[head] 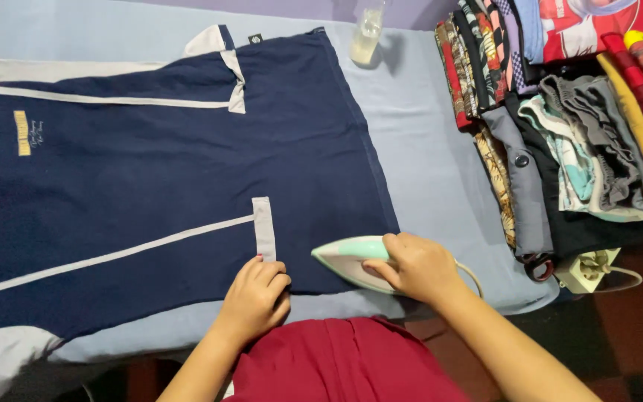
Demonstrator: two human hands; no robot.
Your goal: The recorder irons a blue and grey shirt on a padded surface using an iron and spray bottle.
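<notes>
Down at the lower middle of the frame, the right hand (416,266) is wrapped around the handle of a pale green and white iron (351,259), fingers curled over the top, so the soleplate sits flat on the near edge of a navy shirt (150,186). The iron's pointed nose faces left, toward the left hand (256,296), which lies just beside it with fingers bent and pressed down onto the fabric, gripping nothing; it looks placed there to hold the cloth taut and smooth ahead of the iron. The shirt is spread flat across a light blue padded surface (426,149), filling the left and centre of the frame, with grey stripes and a grey collar toward the upper left. A cord trails from the iron's back toward a white power strip (593,269) at the lower right. A stack of folded clothes (574,112) fills the upper right, well apart from the iron. A clear bottle (368,33) stands at the top centre, within reach yet away from the garment.
</notes>
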